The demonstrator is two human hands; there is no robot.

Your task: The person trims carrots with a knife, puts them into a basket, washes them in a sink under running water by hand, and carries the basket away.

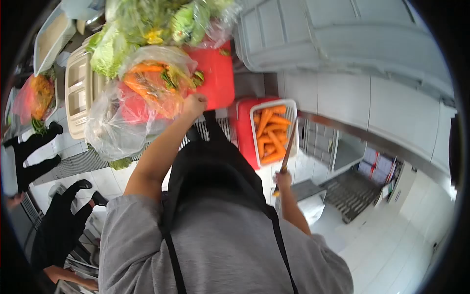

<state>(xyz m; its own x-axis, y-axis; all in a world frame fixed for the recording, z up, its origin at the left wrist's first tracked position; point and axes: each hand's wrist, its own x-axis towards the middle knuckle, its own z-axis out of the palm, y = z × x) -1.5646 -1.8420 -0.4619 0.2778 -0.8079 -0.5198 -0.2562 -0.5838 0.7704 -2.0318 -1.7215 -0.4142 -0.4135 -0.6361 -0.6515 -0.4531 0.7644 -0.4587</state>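
Observation:
My right hand (282,180) is closed around the handle of a knife (290,149). The long blade points up past the right rim of a white basket (295,110) filled with carrots (272,132). My left hand (195,104) is at the front of a red cutting board (218,73), its fingers curled together. It is right beside a clear plastic bag (147,105) holding carrots and some greens. Whether those fingers pinch the bag or something small, I cannot make out.
Leafy cabbage (110,51) and bagged greens (188,22) crowd the back. A beige divided tray (78,93) stands left, with a bagged orange vegetable (39,95) farther over. Grey plastic bins (342,36) fill the upper right. Other people in dark trousers (61,220) are at the left.

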